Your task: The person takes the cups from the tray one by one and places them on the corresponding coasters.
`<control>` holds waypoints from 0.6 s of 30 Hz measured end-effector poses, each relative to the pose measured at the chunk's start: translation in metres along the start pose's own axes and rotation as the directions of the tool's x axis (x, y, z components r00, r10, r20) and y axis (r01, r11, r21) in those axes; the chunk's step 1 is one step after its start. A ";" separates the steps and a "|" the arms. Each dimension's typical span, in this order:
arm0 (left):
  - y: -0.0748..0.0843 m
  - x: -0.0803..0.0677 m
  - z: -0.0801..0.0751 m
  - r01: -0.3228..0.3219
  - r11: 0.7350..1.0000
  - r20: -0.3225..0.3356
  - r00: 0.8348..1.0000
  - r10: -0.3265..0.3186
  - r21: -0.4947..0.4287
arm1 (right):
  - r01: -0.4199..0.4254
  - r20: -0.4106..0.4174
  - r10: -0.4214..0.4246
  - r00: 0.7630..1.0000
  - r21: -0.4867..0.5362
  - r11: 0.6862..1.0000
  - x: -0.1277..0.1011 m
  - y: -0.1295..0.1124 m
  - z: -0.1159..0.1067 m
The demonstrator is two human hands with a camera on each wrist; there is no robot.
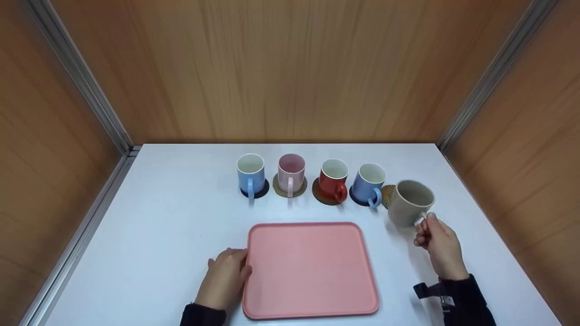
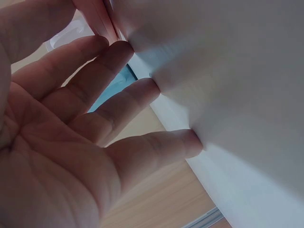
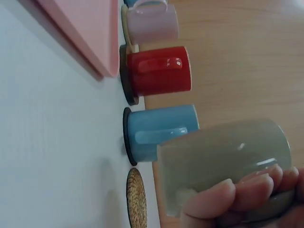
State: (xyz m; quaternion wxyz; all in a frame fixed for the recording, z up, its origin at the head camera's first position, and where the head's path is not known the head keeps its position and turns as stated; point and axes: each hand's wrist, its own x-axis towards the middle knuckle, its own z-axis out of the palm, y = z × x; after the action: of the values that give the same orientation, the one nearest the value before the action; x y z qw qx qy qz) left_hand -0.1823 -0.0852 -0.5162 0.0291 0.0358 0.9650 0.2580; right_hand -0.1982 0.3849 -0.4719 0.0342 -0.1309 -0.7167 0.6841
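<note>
My right hand (image 1: 440,248) grips the handle of a grey-beige mug (image 1: 410,203). In the right wrist view that mug (image 3: 223,159) is held off the table beside a woven coaster (image 3: 137,199), which it partly hides in the head view. My left hand (image 1: 224,278) touches the left edge of a pink rectangular tray (image 1: 312,271). In the left wrist view the fingers (image 2: 156,147) are spread and fairly straight, with tips on the white surface. A sliver of the tray (image 2: 97,19) shows near the thumb.
Left of the held mug stand a blue mug (image 1: 366,183), a red mug (image 1: 333,179), a pink mug (image 1: 291,174) and a light blue mug (image 1: 250,174), each on a round coaster. Wooden panels (image 1: 290,72) enclose the back and sides of the white table (image 1: 158,226).
</note>
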 end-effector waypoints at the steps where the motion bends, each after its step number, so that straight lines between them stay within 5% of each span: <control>1: 0.000 0.000 0.000 -0.001 1.000 -0.001 1.000 0.001 -0.002 | 0.002 -0.007 -0.002 1.000 0.003 1.000 0.006 -0.001 0.000; 7: -0.001 0.000 -0.001 0.001 1.000 -0.007 1.000 -0.001 -0.010 | -0.016 -0.047 0.016 0.999 -0.008 1.000 0.042 0.001 0.000; 18: 0.000 -0.003 -0.001 -0.032 0.999 -0.026 0.999 0.032 -0.002 | -0.054 -0.082 0.067 0.994 0.148 0.988 0.086 0.019 0.008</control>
State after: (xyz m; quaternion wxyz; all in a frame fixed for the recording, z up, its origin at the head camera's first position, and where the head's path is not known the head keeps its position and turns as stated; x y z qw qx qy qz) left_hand -0.1796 -0.0865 -0.5154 0.0126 0.0476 0.9643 0.2601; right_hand -0.2808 0.3976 -0.5020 0.0541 -0.1795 -0.6585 0.7289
